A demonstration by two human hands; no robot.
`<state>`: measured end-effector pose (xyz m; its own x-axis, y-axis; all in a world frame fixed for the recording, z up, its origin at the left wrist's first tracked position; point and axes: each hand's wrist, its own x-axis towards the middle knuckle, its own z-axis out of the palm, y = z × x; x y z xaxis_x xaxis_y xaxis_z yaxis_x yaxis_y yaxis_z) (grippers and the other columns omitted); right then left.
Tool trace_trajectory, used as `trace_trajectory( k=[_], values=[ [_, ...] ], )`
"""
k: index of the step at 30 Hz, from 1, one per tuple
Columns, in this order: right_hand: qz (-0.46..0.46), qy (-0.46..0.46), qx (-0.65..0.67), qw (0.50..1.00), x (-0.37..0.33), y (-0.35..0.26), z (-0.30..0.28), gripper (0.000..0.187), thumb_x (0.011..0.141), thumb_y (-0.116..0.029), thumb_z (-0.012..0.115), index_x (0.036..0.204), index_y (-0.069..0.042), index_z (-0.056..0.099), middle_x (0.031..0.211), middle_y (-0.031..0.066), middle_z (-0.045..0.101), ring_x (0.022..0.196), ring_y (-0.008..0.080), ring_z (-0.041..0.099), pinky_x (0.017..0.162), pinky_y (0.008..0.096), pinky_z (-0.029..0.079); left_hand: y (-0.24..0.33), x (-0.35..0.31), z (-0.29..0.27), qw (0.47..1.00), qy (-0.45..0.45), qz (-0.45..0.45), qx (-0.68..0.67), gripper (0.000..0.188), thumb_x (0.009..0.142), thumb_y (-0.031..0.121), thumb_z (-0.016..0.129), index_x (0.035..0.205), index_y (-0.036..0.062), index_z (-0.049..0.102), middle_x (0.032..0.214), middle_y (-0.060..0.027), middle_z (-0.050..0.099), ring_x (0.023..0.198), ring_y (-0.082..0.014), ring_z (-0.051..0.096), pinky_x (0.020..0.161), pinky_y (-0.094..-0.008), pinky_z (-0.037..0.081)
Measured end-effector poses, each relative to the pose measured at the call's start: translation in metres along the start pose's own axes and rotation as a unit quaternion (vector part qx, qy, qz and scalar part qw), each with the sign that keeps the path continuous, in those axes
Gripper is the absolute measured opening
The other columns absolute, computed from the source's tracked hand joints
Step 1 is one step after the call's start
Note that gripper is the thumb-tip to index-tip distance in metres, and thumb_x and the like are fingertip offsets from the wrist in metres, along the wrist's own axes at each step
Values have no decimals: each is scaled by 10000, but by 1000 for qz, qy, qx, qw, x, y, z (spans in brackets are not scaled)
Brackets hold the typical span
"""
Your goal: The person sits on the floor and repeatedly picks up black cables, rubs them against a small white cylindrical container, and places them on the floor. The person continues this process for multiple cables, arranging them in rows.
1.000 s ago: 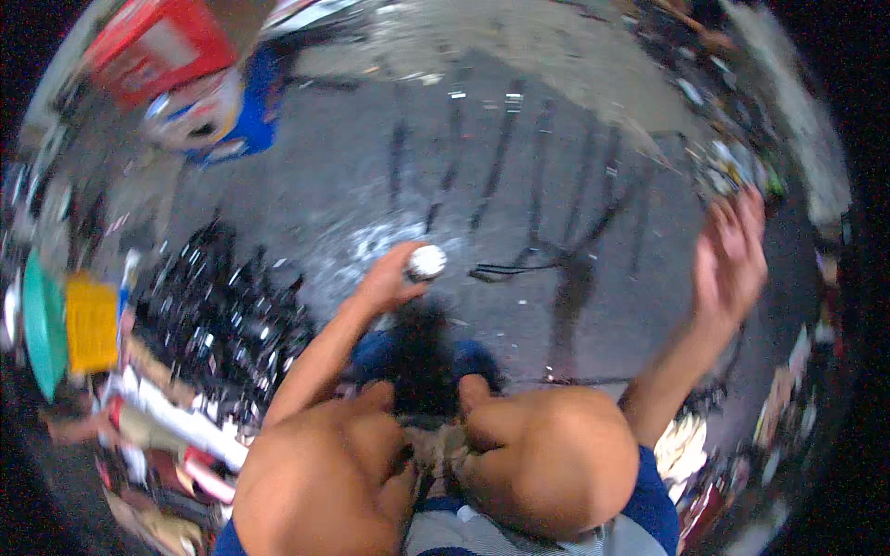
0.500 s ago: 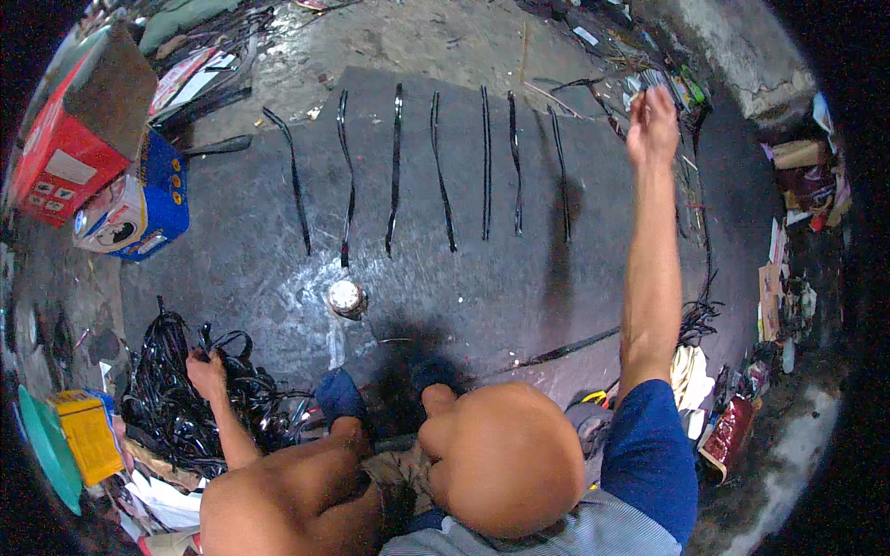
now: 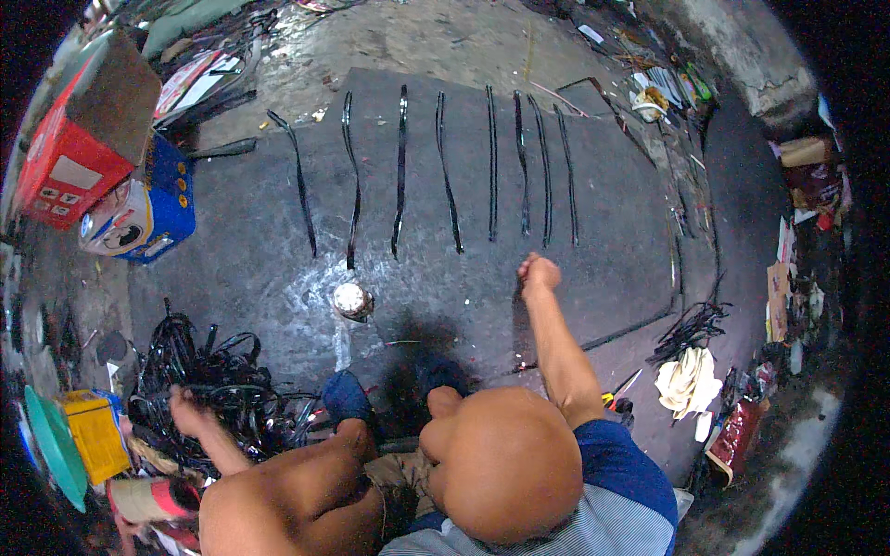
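Landmark: round white-topped container (image 3: 351, 299) on a dark grey flat sheet (image 3: 445, 310). Right hand (image 3: 540, 275) right of container, just short of the strip ends, fingers curled together (can't tell if on anything). Left hand (image 3: 188, 414) left of and nearer than container, at a tangled pile of glossy black strips (image 3: 190, 357); blurred, finger state can't tell. Eight narrow glossy black strips (image 3: 400, 171) lie spaced in a row beyond container.

Far left: red carton (image 3: 88, 134) stands with blue carton (image 3: 153, 204) just beside it. Near left: green curved piece (image 3: 51, 449) beside yellow box (image 3: 95, 435). Near right: crumpled cream cloth (image 3: 686, 383); glossy dark-red packet (image 3: 735, 440) lies near it.
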<state>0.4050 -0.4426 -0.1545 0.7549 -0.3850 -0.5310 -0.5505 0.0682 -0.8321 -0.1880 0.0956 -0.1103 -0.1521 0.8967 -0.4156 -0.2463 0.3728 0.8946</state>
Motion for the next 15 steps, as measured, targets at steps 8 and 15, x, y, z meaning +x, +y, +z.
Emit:
trace_trajectory(
  k=[8, 15],
  values=[
    [-371, -476, -278, 747, -201, 49, 75, 707, 701, -182, 882, 1314, -74, 547, 1182, 136, 616, 993, 225, 651, 844, 357, 539, 181, -134, 117, 703, 187, 625, 284, 169, 977, 112, 642, 1021, -35, 713, 953, -128, 740, 826, -186, 670, 749, -312, 562],
    [-483, -471, -309, 670, -250, 66, 127, 656, 719, -248, 886, 1266, -65, 573, 1144, 142, 624, 1041, 326, 650, 899, 439, 532, 3, -192, 228, 841, -345, 84, 409, 226, 864, 70, 710, 1075, -7, 739, 924, -78, 736, 808, -175, 693, 650, -272, 526]
  ],
)
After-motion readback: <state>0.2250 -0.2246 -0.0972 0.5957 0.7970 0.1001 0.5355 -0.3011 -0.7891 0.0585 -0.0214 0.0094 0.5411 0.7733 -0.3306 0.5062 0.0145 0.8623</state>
